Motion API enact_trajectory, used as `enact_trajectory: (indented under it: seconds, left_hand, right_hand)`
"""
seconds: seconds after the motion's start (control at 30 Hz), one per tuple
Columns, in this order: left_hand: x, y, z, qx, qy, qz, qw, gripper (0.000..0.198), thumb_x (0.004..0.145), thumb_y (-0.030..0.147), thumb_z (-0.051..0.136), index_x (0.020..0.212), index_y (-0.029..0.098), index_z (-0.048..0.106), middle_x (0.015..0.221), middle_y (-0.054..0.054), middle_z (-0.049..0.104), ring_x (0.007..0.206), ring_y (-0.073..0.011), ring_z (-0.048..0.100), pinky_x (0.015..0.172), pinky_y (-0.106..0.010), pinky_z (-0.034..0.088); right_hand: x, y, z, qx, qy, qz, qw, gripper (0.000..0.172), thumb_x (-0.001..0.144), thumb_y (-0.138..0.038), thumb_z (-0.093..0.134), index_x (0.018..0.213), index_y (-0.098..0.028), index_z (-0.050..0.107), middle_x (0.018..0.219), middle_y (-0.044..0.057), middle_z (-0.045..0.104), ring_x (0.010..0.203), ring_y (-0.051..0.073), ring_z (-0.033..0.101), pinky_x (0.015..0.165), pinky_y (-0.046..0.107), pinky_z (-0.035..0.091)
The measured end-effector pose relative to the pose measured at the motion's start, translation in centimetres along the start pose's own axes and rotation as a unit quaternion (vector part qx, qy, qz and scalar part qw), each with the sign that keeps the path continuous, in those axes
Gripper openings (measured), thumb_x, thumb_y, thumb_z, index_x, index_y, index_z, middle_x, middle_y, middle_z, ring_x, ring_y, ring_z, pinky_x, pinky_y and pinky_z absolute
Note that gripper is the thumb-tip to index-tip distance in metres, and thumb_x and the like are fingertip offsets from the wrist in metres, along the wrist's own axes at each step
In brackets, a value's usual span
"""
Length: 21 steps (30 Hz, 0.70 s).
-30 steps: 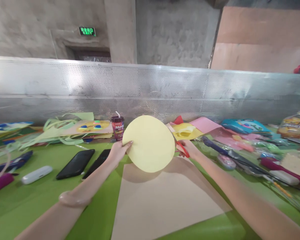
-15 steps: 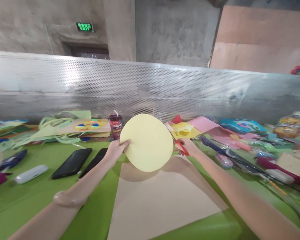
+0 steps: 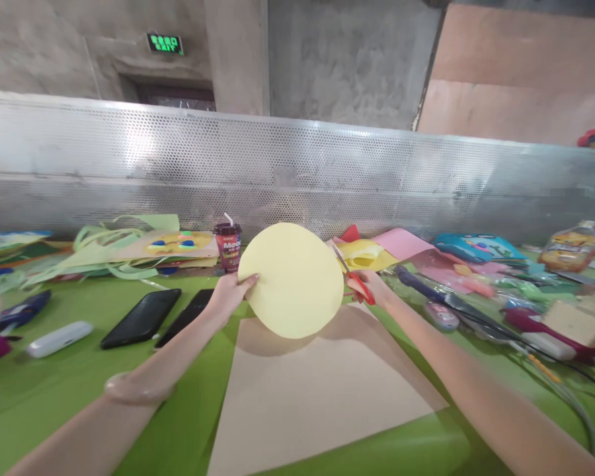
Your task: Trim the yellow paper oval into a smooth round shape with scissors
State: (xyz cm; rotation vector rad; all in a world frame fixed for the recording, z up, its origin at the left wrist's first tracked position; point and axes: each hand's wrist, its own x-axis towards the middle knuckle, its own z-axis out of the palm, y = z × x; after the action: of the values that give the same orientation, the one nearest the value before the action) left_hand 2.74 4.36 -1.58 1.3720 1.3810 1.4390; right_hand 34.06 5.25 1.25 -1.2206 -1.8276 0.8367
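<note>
One disc [image 3: 292,281], edge in left grip [image 3: 229,292]

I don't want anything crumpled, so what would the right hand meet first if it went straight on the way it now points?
Probably the right edge of the round yellow paper, just ahead of the right hand and its red-handled scissors; this single view leaves the depth unclear.

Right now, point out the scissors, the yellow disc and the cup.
Scissors [image 3: 361,285]: head view, on the red handle.
Yellow disc [image 3: 291,280]: head view, on the middle of its flat face.
Cup [image 3: 229,248]: head view, on its printed side below the lid.
</note>
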Motion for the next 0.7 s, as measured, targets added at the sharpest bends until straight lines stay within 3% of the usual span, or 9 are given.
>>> enact_trajectory:
  seconds: [0.13, 0.7]
  left_hand:
    - [-0.12, 0.03, 0.02, 0.007, -0.01, 0.008, 1.0, 0.042, 0.062, 0.043, 0.065, 0.088, 0.009, 0.065, 0.091, -0.012, 0.067, 0.079, -0.0249, 0.062, 0.062, -0.03, 0.05]
    - [-0.35, 0.25, 0.11, 0.008, -0.013, 0.004, 1.0, 0.04, 0.062, 0.042, 0.064, 0.086, 0.01, 0.065, 0.089, -0.011, 0.067, 0.077, -0.0242, 0.062, 0.062, -0.03, 0.049]
  right_hand:
    - [0.23, 0.6, 0.04, 0.04, -0.023, -0.009, 0.999, 0.013, 0.066, -0.024, 0.053, 0.058, -0.017, 0.045, 0.042, -0.006, 0.045, 0.035, 0.007, 0.045, 0.04, 0.02, 0.041]
    - [0.4, 0.93, 0.2, 0.0, -0.028, 0.0, 1.0, 0.011, 0.068, -0.025, 0.052, 0.061, -0.018, 0.048, 0.043, -0.005, 0.048, 0.037, 0.009, 0.047, 0.039, 0.02, 0.04]
